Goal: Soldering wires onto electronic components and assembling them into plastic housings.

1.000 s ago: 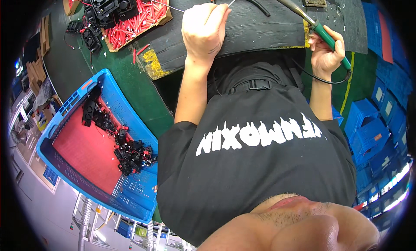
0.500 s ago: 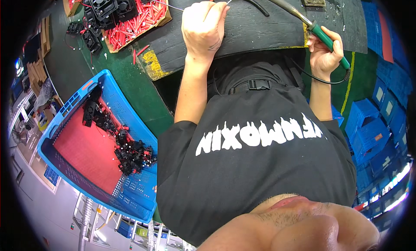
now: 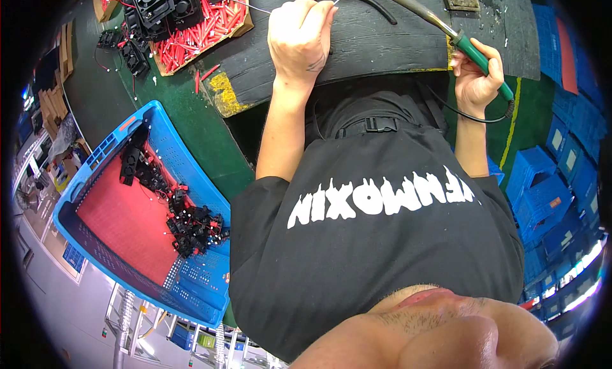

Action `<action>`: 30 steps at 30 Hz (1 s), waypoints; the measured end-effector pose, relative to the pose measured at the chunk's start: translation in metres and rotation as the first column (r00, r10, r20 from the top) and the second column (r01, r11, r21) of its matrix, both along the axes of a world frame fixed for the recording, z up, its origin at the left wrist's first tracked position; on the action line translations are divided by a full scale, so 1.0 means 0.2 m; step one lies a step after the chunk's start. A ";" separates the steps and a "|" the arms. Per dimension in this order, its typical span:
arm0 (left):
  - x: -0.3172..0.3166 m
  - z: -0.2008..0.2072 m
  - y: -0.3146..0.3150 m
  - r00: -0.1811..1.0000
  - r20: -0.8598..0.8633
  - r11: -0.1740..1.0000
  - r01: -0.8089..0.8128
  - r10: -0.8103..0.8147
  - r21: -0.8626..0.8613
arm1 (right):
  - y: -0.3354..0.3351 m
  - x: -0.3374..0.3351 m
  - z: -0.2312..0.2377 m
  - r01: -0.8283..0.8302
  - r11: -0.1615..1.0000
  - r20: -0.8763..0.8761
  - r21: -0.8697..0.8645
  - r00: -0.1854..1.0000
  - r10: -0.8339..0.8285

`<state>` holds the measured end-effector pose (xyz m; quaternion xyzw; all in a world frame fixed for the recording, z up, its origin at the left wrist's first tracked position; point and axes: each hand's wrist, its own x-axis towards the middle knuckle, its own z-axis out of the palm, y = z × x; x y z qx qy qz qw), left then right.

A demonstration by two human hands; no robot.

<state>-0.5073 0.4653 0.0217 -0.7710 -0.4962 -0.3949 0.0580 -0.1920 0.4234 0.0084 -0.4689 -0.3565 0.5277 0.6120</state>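
Left hand (image 3: 299,45) pinches thin wire (image 3: 260,9) over the worn black workbench (image 3: 376,47); right hand (image 3: 479,88) clasps a soldering iron (image 3: 473,50) slanting across its edge. Rightward, blue crates (image 3: 542,200) border green floor (image 3: 530,108).

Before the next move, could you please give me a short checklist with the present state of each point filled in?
1. Right hand on the green handle of the iron, off the metal barrel: ok.
2. Iron's tip clear of other things: cannot tell; the barrel runs out of the picture at the top.
3. Thin silvery wire held in the left hand: ok.
4. Black cord away from the metal barrel: ok; it leaves the handle's lower end and loops toward the lap.
5. All red tubes inside the cardboard box: not ok; a couple lie outside, beside it.
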 end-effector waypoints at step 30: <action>-0.15 0.09 -0.24 0.992 0.103 0.994 -0.071 0.079 -0.078 | 0.03 0.01 -0.02 -0.011 1.000 -0.040 0.018 0.999 0.012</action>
